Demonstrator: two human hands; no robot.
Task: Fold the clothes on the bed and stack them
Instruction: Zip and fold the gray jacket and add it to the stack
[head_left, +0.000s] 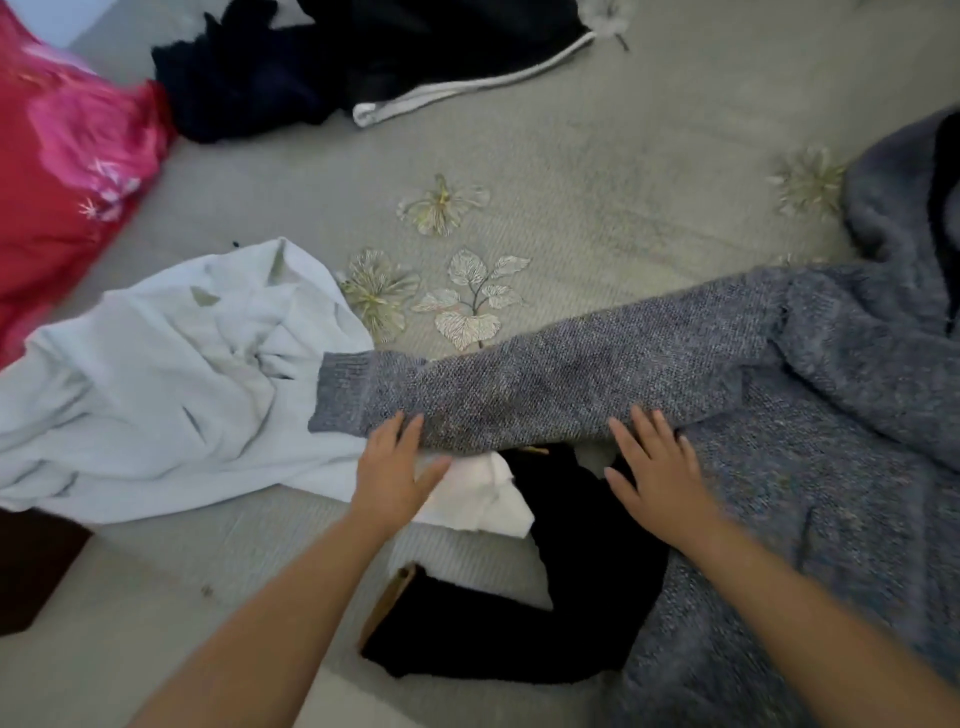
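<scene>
Lying stretched leftward across the bed (597, 171), the grey knit sweater's sleeve (519, 395) looks set out for folding, its body (831, 467) spread at right. Both hands are flat with fingers spread: the left hand (397, 470) at the sleeve's near edge by the cuff, the right hand (654, 470) near the armpit, probably smoothing it. A black garment (571, 597) and white cloth (483, 493) lie beneath; a pale crumpled shirt (171, 395) sits left, dark clothes (337, 67) and a red garment (57, 171) beyond.
</scene>
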